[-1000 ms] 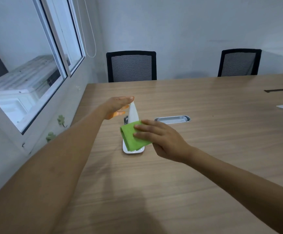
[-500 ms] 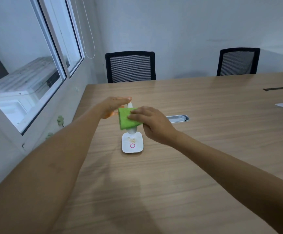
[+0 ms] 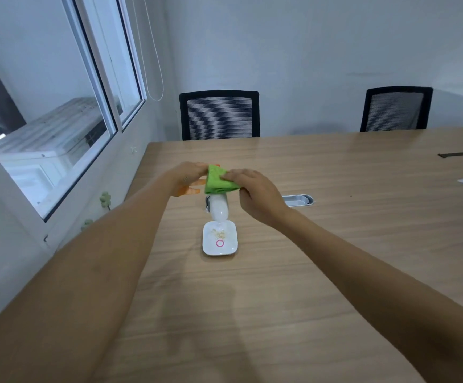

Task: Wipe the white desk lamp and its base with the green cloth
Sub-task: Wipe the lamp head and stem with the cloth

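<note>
- near the worktop's left edge, right hand point(image 3: 255, 196) pinches green cloth point(image 3: 219, 184) over the lamp head point(image 3: 218, 207); left hand point(image 3: 188, 176) steadies its top.
- next, probably the crumb-speckled base point(image 3: 219, 239).

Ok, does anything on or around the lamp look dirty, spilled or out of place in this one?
Yes: pale crumb-like specks lie scattered on the white lamp base, just behind its pink ring. The green cloth in the right hand is up at the lamp's top, so the base still looks unwiped.
</note>
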Action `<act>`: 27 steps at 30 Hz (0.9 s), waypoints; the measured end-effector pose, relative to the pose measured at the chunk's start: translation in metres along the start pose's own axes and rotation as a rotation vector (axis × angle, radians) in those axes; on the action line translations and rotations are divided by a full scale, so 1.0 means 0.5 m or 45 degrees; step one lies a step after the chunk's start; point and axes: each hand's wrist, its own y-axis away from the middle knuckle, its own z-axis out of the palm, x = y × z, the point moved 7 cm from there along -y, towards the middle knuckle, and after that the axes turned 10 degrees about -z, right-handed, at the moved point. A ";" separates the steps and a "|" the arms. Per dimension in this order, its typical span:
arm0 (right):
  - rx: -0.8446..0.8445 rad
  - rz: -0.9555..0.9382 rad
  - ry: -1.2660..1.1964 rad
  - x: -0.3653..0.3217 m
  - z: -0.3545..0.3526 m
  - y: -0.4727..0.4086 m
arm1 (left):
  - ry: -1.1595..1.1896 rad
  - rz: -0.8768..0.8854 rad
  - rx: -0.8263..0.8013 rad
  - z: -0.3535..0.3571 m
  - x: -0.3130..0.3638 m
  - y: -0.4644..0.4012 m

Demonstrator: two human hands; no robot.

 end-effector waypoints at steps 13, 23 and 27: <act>0.244 -0.413 0.202 -0.061 -0.003 0.166 | -0.006 0.030 -0.057 0.003 0.003 -0.005; 0.030 -0.432 0.150 -0.088 0.015 0.076 | -0.181 0.149 -0.096 0.021 0.018 0.004; 0.014 -0.609 0.245 -0.097 0.022 0.135 | -0.315 0.156 -0.020 0.004 0.013 0.005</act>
